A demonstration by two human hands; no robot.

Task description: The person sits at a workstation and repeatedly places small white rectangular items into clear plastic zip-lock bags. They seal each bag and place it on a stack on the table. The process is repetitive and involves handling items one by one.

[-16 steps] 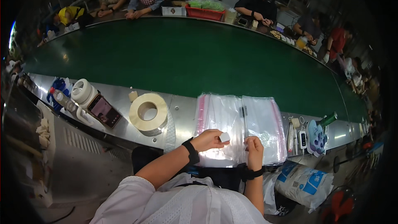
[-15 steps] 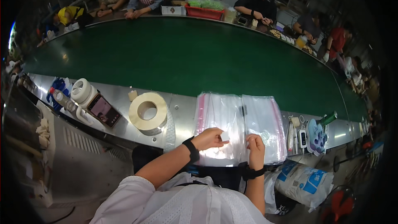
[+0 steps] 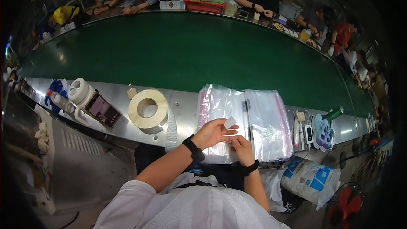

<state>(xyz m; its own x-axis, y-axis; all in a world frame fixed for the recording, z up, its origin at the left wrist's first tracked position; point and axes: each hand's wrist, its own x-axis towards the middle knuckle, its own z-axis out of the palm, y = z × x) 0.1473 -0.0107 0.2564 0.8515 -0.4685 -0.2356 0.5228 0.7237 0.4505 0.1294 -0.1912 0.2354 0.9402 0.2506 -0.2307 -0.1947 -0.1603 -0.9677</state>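
My left hand [image 3: 210,134] pinches a small white label [image 3: 229,122] between its fingertips, above a stack of clear plastic bags. Close beside it is my right hand [image 3: 243,150], its thumb and fingertips pressed together near the left fingers; whatever they hold, if anything, is too small to make out. Beneath both hands lie the clear zip bags [image 3: 265,114], in two side-by-side piles with pink strips along their outer edges. A large roll of labels [image 3: 135,109] stands to the left, its strip hanging down over the table's near edge.
A green conveyor belt [image 3: 169,51] runs beyond the metal table [image 3: 183,107]. On the left are a white jug [image 3: 80,91], a phone [image 3: 103,109] and a bottle [image 3: 63,103]. A purple-blue shoe-shaped item [image 3: 323,132] lies right. Below sits a white package [image 3: 311,182]. People work across the belt.
My right hand has moved left, from over the right pile to beside my left hand. The label in my left hand is now raised and tilted. The whole view has shifted slightly.
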